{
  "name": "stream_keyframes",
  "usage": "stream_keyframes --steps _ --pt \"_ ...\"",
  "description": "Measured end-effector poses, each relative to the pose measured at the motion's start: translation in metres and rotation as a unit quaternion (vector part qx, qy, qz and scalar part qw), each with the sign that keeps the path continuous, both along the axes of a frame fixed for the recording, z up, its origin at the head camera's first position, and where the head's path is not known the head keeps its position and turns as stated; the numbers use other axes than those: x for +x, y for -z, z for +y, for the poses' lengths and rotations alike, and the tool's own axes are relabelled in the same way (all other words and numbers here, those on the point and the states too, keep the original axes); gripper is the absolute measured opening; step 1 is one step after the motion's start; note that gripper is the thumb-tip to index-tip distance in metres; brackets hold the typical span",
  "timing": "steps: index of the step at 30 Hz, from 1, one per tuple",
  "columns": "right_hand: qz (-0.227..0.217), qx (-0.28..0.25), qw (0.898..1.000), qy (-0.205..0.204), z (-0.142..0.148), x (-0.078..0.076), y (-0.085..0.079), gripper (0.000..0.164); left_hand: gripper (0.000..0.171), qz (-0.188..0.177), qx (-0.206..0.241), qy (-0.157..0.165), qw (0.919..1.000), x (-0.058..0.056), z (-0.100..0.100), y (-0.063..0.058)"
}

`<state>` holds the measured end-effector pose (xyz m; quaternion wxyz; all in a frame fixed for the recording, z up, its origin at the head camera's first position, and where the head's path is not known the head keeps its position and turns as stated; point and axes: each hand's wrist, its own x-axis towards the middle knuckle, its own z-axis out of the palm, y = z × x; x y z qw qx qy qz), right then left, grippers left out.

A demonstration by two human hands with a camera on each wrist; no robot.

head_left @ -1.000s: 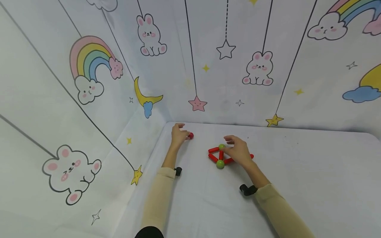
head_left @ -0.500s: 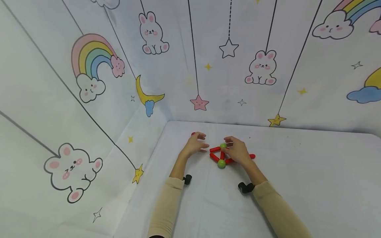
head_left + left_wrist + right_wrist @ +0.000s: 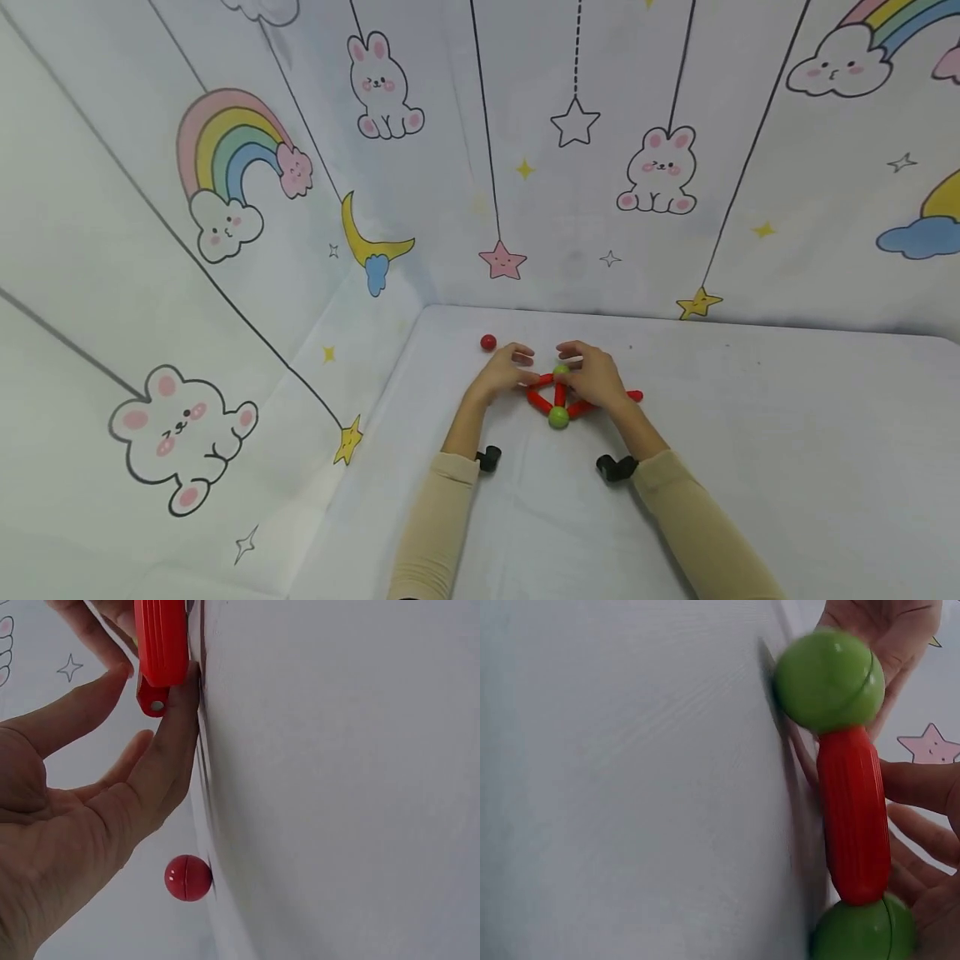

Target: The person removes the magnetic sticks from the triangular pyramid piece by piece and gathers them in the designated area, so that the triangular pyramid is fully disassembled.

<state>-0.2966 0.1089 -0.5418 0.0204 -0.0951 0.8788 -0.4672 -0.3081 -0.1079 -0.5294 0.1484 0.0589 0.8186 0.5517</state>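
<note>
Hands (image 3: 507,372) drew closer; red ball (image 3: 488,342) now shows just beyond the left.

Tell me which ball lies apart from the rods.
The red ball, alone just beyond the left hand; the visible green balls each touch a red rod.

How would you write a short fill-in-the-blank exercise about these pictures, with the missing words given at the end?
1. The loose ball is coloured ____.
2. The hand nearer to the loose ball is the person's ____ one.
3. In the right wrist view, a red rod runs between two balls coloured ____.
4. In the head view, the smiling star printed above the loose ball is coloured ____.

Missing words: red; left; green; pink.
</note>
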Motion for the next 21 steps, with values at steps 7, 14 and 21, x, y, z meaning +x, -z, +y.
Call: stream_keyframes --steps 7,14,21 --pt "0.003 -0.003 1.0 -0.001 0.0015 -0.0021 0.0023 0.051 0.048 0.013 -0.021 -0.028 0.9993 0.0042 0.0057 -0.0034" --pt "-0.008 -0.004 1.0 -0.016 0.0012 -0.0024 -0.0003 0.05 0.052 0.003 0.006 -0.057 0.9984 0.0052 0.002 -0.0044" --pt "-0.003 -0.011 0.999 -0.035 0.0015 -0.0038 0.0006 0.051 0.053 -0.008 0.042 -0.08 0.9958 0.0014 -0.0011 -0.001"
